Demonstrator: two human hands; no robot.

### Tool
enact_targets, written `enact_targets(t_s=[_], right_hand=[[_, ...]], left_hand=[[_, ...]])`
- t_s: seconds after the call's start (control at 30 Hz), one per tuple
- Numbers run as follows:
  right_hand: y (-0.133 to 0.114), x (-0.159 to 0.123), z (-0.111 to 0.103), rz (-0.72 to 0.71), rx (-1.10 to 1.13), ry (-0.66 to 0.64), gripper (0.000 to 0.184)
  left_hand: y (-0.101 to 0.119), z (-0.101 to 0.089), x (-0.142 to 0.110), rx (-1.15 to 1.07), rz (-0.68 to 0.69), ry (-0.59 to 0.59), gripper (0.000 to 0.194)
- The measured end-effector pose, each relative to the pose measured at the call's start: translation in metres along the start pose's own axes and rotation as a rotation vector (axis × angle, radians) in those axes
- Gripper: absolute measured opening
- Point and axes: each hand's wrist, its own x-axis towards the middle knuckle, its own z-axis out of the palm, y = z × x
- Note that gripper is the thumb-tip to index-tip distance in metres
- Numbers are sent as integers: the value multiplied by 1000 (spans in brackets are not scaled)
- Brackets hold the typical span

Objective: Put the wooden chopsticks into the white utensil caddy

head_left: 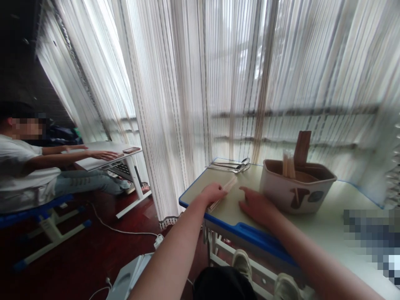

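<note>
My left hand (213, 193) is closed around a bundle of thin, pale sticks, which look like wrapped disposable chopsticks (230, 183), lying on the desk (337, 233) near its left edge. To the right of them, my right hand (256, 205) rests over the desk with thumb and fingers apart and nothing in it. Close beyond that hand stands a beige plastic bin (315, 196). More wrapped sticks (288, 166) and a brown, flat upright piece (303, 148) stick out of it. Metal spoons and other cutlery (231, 165) lie at the far left corner.
Sheer striped curtains (237, 75) hang right behind the desk. A blue rim (262, 237) runs along its front. To the left, another person (25, 166) sits at a white table (103, 152) with a phone (131, 150). A cable (125, 231) crosses the dark red floor.
</note>
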Motion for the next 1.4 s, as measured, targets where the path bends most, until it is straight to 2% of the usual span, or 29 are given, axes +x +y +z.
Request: enact_targets(t_s=[0.13,0.23,0.4,0.5,0.7,0.8,0.93,1.03,1.13,1.27,1.4], right_hand=[[1,1,1,-4,32,-1,59],[5,1,3,-36,5,-2,64],[10,1,6,-103,-40,-20,38],[12,1,7,-117,-34,-19,33],[8,0,2,-64,-109,-12,29],[1,-4,-4,-61,-173,-22,27],[-6,-15,-14,-171,-241,-3,25],[-5,-25,-25,-161,-149,130,27],[-6,-31,-50,-86,28,298,27],[-19,-32,-104,64,235,542,31],[-29,-29,-157,100,254,602,30]], left_hand=[[-2,15,-5,-179,33,102,46],[0,19,-9,-168,79,113,48],[3,21,-8,-128,74,113,46],[2,23,-8,-279,82,151,43],[3,17,-18,-758,100,287,48],[5,13,-19,-855,98,314,49],[11,6,-21,-905,81,359,49],[28,-5,-25,-895,120,432,44],[57,-15,-32,-905,235,443,38],[110,-14,-38,-876,475,377,32],[166,-6,-38,-744,626,508,27]])
